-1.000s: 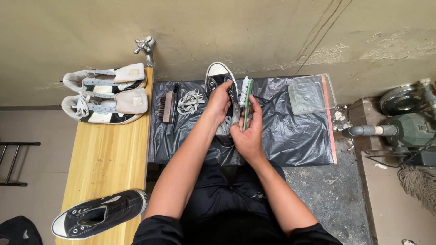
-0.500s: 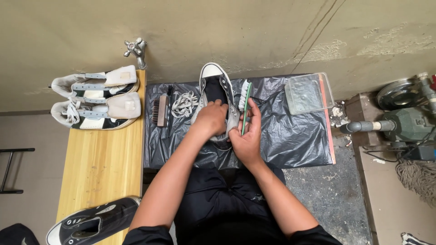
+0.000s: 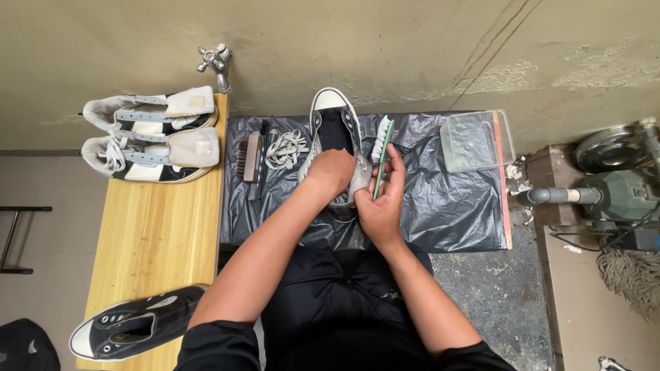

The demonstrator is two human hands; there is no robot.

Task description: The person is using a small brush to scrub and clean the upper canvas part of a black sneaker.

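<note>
We have a high-top shoe [image 3: 331, 130] on the plastic sheet [image 3: 440, 213] ahead of us, laces [image 3: 285, 148] and a brush [image 3: 247, 156] to its left, a tray [image 3: 477, 140] to its right. On the bench [image 3: 155, 233] further left lie what seem two more shoes [image 3: 151, 134], another [image 3: 134, 330] nearest us.

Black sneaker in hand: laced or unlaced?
Unlaced: the sneaker shows bare eyelets, and loose white laces lie beside it on the black sheet.

Your left hand [image 3: 332, 172] covers the opening of the black high-top sneaker [image 3: 333, 127], your right hand [image 3: 380, 199] hides the green brush [image 3: 380, 154] handle's lower end, and the frame's bottom edge crops your sleeves.
</note>
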